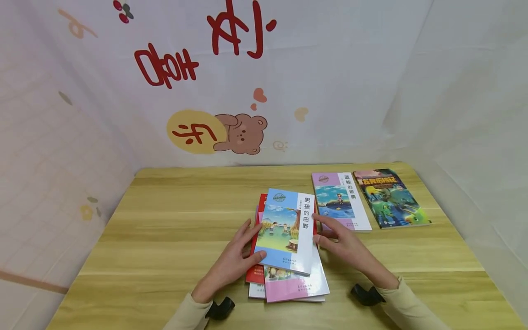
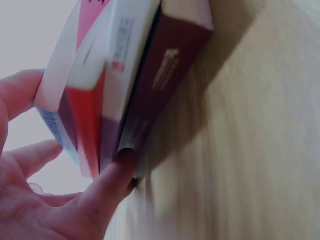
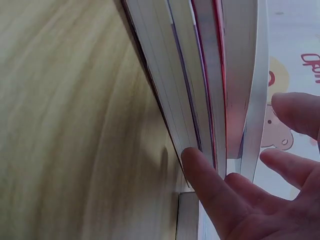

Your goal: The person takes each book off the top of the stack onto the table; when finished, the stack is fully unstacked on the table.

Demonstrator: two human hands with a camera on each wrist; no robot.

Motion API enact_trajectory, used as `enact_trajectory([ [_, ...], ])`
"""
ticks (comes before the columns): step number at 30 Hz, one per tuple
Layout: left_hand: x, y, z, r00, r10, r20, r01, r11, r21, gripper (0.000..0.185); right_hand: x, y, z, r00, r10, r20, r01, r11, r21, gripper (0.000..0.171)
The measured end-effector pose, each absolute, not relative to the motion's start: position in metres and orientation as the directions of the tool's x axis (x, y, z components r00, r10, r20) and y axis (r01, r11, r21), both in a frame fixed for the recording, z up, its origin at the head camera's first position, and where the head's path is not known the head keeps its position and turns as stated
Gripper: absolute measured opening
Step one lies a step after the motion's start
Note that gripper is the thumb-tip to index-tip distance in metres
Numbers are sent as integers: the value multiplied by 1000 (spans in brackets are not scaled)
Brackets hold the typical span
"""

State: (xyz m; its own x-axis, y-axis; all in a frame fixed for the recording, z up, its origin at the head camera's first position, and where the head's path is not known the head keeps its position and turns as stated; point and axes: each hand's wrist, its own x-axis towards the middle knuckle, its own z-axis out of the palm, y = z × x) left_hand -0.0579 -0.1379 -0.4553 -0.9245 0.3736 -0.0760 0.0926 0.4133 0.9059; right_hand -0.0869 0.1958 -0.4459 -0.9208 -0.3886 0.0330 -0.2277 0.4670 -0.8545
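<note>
The top book (image 1: 286, 231), a thin, light, bendy, slick paperback, sits between both hands' straight fingers (image 1: 247, 233); take its long edges.

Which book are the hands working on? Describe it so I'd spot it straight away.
On the wooden table, a messy stack of books lies between the left hand and right hand. It's the top book, the only blue-covered one, picturing children in a field.
</note>
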Motion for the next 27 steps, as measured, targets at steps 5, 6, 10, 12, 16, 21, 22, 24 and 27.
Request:
enact_trajectory([
  [5,-57,-151,-454,-910,408,-74,102,393,914,70,-87,192,-447,-919,-393,27,-226,469,-854,59],
  [6,-57,-154,-453,-905,419,-75,102,385,917,69,-87,191,-446,-920,-392,30,-227,469,-854,59],
  [10,-57,-163,-450,-894,439,-89,105,399,911,68,-88,189,-447,-921,-390,25,-219,463,-859,64],
  [12,-57,-166,-449,-890,446,-99,108,416,903,67,-88,188,-447,-921,-390,13,-207,460,-864,68],
  [16,-58,-168,-447,-877,469,-101,126,430,894,68,-89,189,-449,-921,-389,-3,-194,466,-864,79],
  [21,-63,-162,-447,-876,480,-55,183,437,881,71,-90,189,-452,-929,-371,-10,-185,487,-853,88],
  [22,-63,-161,-447,-878,476,-46,202,455,867,71,-91,188,-452,-931,-366,-16,-178,490,-853,88],
  [24,-64,-159,-448,-882,470,-29,236,493,838,71,-91,188,-452,-931,-364,-25,-168,487,-857,90],
  [27,-64,-159,-449,-883,469,-11,272,532,802,66,-93,186,-452,-926,-376,-33,-161,473,-866,93],
])
